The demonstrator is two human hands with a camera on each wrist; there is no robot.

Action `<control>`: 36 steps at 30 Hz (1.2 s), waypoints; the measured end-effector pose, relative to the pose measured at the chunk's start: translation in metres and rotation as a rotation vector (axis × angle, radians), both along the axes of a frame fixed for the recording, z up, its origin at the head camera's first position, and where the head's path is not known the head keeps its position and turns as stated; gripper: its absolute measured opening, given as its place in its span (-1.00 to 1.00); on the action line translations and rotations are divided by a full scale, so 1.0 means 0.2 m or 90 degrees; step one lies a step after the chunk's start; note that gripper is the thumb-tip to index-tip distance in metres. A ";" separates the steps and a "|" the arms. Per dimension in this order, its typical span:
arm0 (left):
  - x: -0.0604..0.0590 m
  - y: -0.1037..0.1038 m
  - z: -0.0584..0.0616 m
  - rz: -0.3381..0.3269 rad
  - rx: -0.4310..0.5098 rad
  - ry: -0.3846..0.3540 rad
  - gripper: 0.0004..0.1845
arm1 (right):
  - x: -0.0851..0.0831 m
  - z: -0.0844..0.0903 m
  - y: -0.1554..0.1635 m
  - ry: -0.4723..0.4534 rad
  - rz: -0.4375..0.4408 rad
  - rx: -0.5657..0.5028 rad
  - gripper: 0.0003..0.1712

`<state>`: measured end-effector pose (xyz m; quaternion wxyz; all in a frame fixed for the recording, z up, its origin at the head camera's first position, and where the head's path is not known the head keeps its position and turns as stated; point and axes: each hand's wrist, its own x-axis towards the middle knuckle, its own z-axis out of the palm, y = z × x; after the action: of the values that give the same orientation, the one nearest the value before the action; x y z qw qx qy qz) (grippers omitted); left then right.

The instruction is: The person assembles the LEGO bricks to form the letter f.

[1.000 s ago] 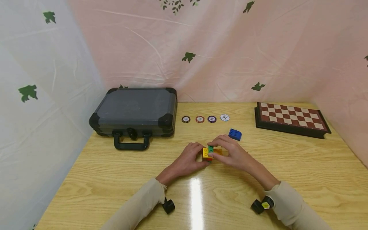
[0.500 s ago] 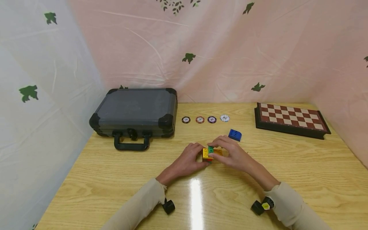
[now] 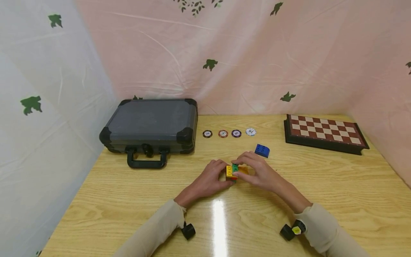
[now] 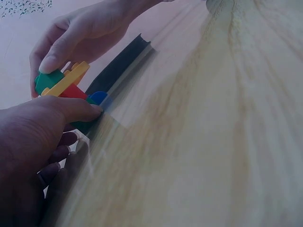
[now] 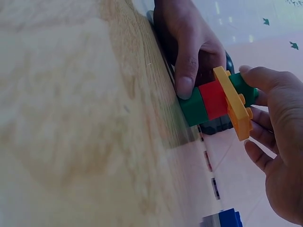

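Observation:
A small stack of toy building bricks stands on the table between both hands. At its base is a green brick (image 5: 193, 109), then a red brick (image 5: 214, 100), a yellow plate (image 5: 232, 101) and another green brick (image 5: 244, 86) on top. My left hand (image 3: 208, 180) grips the lower green brick from the left, thumb on its near side. From the right, my right hand (image 3: 261, 172) pinches the upper green brick between thumb and fingers. That brick sits around the middle of the yellow plate, whose studs show on both sides. A blue brick (image 3: 262, 151) lies just beyond the right hand.
A grey hard case (image 3: 151, 121) with a black handle stands at the back left. Several poker chips (image 3: 223, 133) lie in a row beside it. A checkered board (image 3: 325, 132) is at the back right of the wooden table (image 3: 128, 200). Pale cloth hangs behind.

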<state>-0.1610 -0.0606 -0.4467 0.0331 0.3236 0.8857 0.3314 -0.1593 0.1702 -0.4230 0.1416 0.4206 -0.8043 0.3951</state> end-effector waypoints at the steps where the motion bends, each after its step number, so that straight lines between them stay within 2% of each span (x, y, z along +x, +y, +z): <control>1: 0.00 0.00 0.00 0.000 0.000 0.000 -0.60 | 0.00 0.00 0.00 0.000 -0.001 0.000 -0.63; 11: 0.01 -0.01 0.01 0.003 0.008 -0.012 -0.59 | 0.01 0.00 0.00 -0.006 -0.001 -0.002 -0.61; 21: 0.01 -0.01 0.01 0.002 0.001 -0.005 -0.58 | 0.02 0.01 0.00 -0.013 -0.037 0.049 -0.61; 29: 0.00 0.00 0.01 0.003 -0.002 -0.006 -0.59 | 0.02 0.02 0.00 -0.018 -0.044 0.058 -0.62; 36: 0.00 0.00 0.00 0.004 0.007 -0.002 -0.59 | 0.02 0.03 0.02 -0.052 -0.048 0.057 -0.65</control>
<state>-0.1607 -0.0600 -0.4461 0.0317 0.3203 0.8849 0.3366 -0.1549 0.1747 -0.4164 0.1047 0.3792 -0.8417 0.3699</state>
